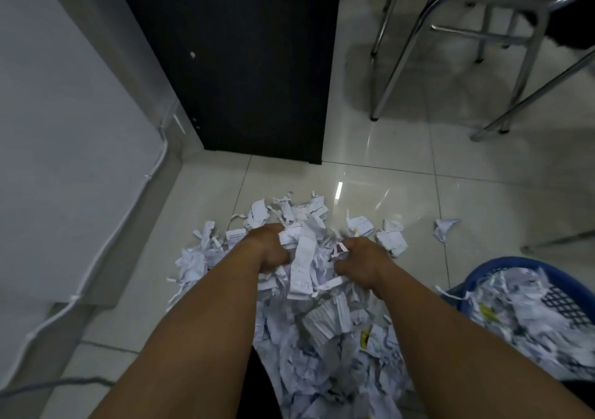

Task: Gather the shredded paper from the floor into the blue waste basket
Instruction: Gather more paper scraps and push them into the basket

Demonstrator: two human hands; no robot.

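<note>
A big heap of white shredded paper (pixel 322 328) covers the tiled floor in front of me. My left hand (pixel 272 246) and my right hand (pixel 359 259) sit side by side in the heap's far part, both closed around one bunch of paper strips (pixel 301 267) that hangs between them. The blue waste basket (pixel 515 265) stands at the lower right, close to my right forearm, with shredded paper piled inside it and mesh wall showing. One loose scrap (pixel 444 227) lies apart on the floor to the right.
A black cabinet (pixel 251 64) stands straight ahead behind the heap. A chrome-legged chair (pixel 450 42) with a red seat is at the upper right. A grey wall with a white cable (pixel 96 257) runs along the left.
</note>
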